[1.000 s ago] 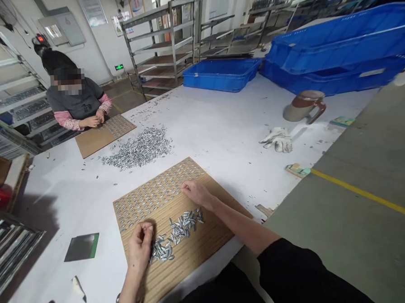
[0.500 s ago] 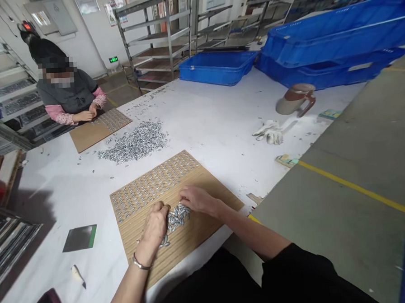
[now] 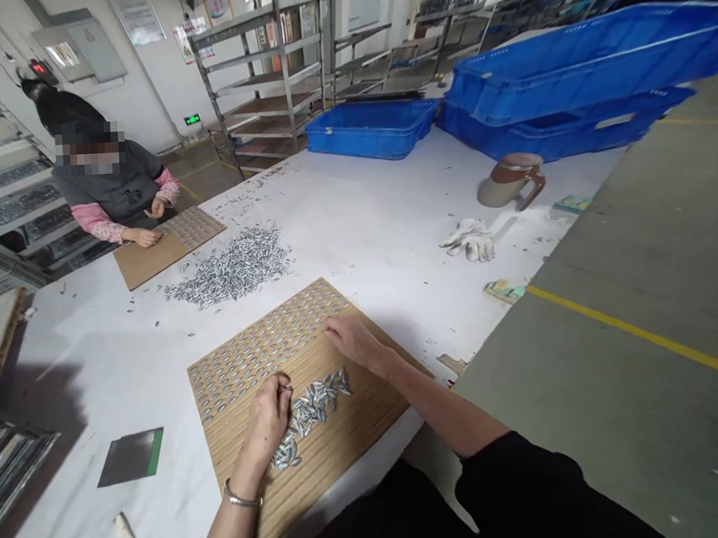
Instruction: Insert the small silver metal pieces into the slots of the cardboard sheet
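Observation:
A brown ridged board (image 3: 333, 463) lies in front of me, with rows of small silver leaf-shaped pieces (image 3: 266, 338) along its far part. A loose heap of the same pieces (image 3: 311, 404) rests on the board near its middle. My left hand (image 3: 270, 414) is closed in a pinch at the heap's left end; what its fingertips hold is too small to make out. Beyond the heap, my right hand (image 3: 354, 339) is pinched at the right end of the nearest row. Anything between its fingertips is hidden.
A larger pile of silver pieces (image 3: 232, 268) lies on the white table (image 3: 356, 221). Across it, a co-worker (image 3: 113, 177) handles another board (image 3: 145, 260). Blue crates (image 3: 376, 132), a mug (image 3: 511, 181), white gloves (image 3: 469, 239), a dark plate (image 3: 128, 458) and a pointed tool (image 3: 128, 535) also lie around.
My right hand has moved from the heap up to the nearest row. My left hand has shifted slightly left, uncovering more of the heap. The co-worker's hands have moved apart.

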The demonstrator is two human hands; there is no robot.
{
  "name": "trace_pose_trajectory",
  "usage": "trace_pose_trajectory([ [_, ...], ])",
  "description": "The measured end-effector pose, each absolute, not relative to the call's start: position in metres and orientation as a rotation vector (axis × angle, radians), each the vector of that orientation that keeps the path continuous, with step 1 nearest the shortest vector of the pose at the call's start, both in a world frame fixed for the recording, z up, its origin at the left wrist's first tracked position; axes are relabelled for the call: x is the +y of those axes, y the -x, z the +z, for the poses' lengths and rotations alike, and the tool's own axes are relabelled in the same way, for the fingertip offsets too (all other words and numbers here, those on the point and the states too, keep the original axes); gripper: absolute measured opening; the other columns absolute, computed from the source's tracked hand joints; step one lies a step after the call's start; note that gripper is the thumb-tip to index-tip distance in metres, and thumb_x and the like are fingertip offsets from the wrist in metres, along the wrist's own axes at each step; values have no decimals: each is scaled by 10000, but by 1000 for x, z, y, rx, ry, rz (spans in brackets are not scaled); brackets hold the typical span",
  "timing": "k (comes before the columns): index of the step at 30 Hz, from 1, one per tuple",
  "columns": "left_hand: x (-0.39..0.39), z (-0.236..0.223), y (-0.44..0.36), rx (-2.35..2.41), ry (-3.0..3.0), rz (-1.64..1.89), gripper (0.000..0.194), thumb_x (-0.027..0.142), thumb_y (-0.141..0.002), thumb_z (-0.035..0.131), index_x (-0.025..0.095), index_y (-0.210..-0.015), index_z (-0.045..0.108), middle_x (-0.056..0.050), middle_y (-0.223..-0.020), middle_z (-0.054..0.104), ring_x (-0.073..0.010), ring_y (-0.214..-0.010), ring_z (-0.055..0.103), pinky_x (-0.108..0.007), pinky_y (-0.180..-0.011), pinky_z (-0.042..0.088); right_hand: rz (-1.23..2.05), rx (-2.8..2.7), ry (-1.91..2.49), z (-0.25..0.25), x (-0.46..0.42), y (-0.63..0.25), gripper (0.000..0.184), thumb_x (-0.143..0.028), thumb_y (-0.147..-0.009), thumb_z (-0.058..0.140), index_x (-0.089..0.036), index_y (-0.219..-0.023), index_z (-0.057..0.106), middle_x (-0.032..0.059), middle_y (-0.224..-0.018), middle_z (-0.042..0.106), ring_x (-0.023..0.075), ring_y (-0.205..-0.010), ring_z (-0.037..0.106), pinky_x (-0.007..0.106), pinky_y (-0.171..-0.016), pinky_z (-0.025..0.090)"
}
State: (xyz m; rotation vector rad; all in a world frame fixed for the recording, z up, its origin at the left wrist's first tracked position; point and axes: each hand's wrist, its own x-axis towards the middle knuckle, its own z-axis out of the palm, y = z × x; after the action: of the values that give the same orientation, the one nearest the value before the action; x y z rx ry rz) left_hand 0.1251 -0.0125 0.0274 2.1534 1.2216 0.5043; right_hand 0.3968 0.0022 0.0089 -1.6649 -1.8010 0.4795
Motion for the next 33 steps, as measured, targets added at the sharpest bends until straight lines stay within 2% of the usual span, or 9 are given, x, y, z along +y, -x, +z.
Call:
trace_pose_trajectory([
  [4, -10, 26, -124, 1234, -2026, 601, 213, 377, -932, 495, 213, -864, 613, -56, -865, 705, -209, -799, 652, -339, -798, 495, 662, -1610, 1633, 2, 10, -395, 165, -114, -848, 537, -162, -874, 693, 4, -665, 675, 151, -623, 614, 239, -651, 451],
  [6, -10, 25, -123, 1248, -1915, 676, 252, 423, -920, 525, 206, -893, 650, -62, -869, 719, -214, -812, 657, -345, -810, 501, 803, -1498, 1592, -3, 13, -392, 175, -119, -842, 536, -158, -901, 697, -5, -639, 675, 146, -571, 622, 231, -599, 457],
  [10, -9, 19, -122, 1233, -1636, 795, 329, 494, -859, 625, 187, -932, 718, -87, -937, 738, -212, -834, 658, -330, -780, 508, 883, -1440, 1558, -6, 19, -391, 159, -145, -843, 554, -168, -898, 701, 7, -678, 705, 151, -613, 666, 226, -605, 484],
  [15, -11, 17, -125, 1174, -1319, 833, 434, 561, -757, 734, 166, -935, 704, -19, -720, 661, -138, -635, 591, -243, -603, 461, 660, -1638, 1720, 5, 27, -395, 170, -89, -789, 566, -161, -809, 719, 33, -716, 726, 157, -660, 642, 230, -649, 453],
  [20, -16, 28, -127, 1181, -1288, 844, 422, 573, -755, 740, 174, -878, 679, 15, -662, 609, -103, -551, 514, -211, -520, 396, 623, -1755, 1772, 17, 27, -396, 232, -87, -806, 530, -154, -846, 748, 45, -747, 738, 160, -683, 637, 227, -650, 432],
  [24, -18, 33, -128, 1157, -1288, 857, 427, 570, -744, 759, 167, -858, 679, 21, -651, 601, -93, -542, 508, -201, -511, 391, 630, -1810, 1800, 22, 28, -395, 235, -100, -811, 532, -165, -856, 753, 39, -751, 742, 167, -720, 655, 225, -672, 437],
  [27, -20, 34, -131, 1150, -1257, 870, 415, 542, -731, 784, 159, -862, 692, 16, -639, 613, -93, -542, 524, -198, -511, 400, 590, -1832, 1893, 25, 30, -394, 225, -77, -813, 535, -156, -846, 743, 73, -804, 756, 186, -791, 677, 231, -715, 441],
  [30, -22, 36, -135, 1132, -1175, 915, 407, 491, -690, 837, 151, -860, 692, 3, -653, 649, -93, -564, 559, -197, -543, 436, 544, -1749, 1948, 27, 28, -394, 227, -54, -807, 558, -139, -941, 720, 100, -872, 759, 195, -834, 685, 236, -741, 447],
  [33, -23, 41, -144, 1085, -1046, 944, 414, 453, -654, 878, 143, -849, 684, -12, -679, 680, -91, -596, 595, -201, -606, 490, 605, -1626, 1806, 29, 15, -390, 199, -97, -822, 595, -143, -993, 686, 66, -829, 738, 173, -774, 671, 239, -727, 463],
])
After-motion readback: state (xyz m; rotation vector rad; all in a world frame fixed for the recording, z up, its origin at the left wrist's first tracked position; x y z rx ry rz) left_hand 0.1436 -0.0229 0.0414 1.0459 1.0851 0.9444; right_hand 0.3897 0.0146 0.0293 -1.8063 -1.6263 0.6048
